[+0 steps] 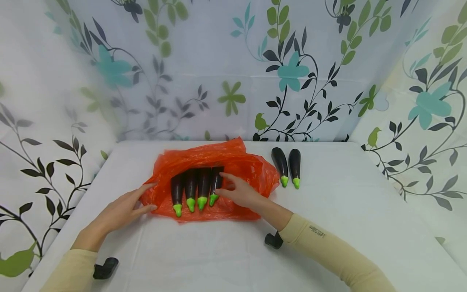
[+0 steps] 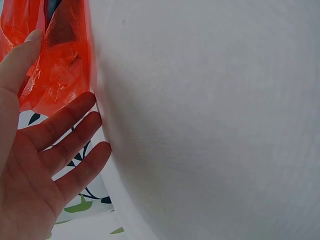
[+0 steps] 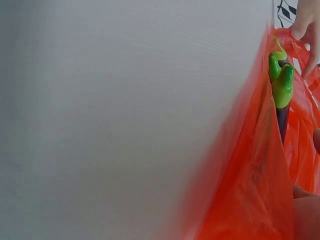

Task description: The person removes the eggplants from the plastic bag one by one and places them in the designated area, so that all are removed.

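Fingers parted, empty: left hand [image 1: 118, 211] should steady the red plastic bag [image 1: 198, 157] centre-left, right hand [image 1: 241, 193] long black eggplants [image 1: 190, 184].

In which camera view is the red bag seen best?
The head view: the red bag appears almost whole there, with four eggplants inside. The left wrist view shows only one part, at upper left; the right wrist view shows a part, cut off at the right.

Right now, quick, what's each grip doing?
Left grip: open, at the left edge of the red bag.
Right grip: open, at the rightmost eggplant inside.
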### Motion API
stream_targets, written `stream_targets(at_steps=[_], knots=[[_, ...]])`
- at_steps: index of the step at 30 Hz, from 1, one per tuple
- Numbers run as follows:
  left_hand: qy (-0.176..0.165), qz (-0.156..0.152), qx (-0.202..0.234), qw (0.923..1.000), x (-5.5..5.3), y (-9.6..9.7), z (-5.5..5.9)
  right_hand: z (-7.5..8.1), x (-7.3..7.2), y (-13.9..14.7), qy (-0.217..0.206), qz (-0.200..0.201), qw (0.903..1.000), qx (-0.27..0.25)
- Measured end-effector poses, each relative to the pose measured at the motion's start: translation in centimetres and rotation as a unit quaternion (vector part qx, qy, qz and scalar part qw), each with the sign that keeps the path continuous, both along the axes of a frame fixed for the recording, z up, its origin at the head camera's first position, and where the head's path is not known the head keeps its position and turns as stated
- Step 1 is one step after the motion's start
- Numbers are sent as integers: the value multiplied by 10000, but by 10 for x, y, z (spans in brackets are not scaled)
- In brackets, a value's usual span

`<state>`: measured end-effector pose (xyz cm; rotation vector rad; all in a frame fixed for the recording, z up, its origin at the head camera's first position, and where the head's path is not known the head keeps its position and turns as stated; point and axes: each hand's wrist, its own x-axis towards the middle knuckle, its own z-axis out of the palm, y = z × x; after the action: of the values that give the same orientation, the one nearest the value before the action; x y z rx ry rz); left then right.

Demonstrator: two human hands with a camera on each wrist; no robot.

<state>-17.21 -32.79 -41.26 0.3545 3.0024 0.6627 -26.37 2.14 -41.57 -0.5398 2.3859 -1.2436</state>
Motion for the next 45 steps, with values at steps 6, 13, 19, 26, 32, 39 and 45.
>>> stream_targets(at_steps=[6,13,19,26,32,39,45], knots=[[16,1,-1,10000,0,-1,-1,2,-2,-9,-106,-38,9999,-80],[32,4,-14,10000,0,-1,-1,0,-4,-14,-178,2,9998,-69],[3,20,-12,10000,1,0,0,-2,-8,-15,-154,134,9998,-3],[2,23,-16,10000,1,0,1,-2,-8,-17,195,424,9984,325],[1,23,-8,10000,1,0,0,-5,-8,-18,368,506,9964,572],[-13,58,-19,10000,2,0,1,-5,-9,-18,387,502,9957,669],[-9,42,-20,10000,1,-1,1,-5,-8,-18,259,381,9974,552]])
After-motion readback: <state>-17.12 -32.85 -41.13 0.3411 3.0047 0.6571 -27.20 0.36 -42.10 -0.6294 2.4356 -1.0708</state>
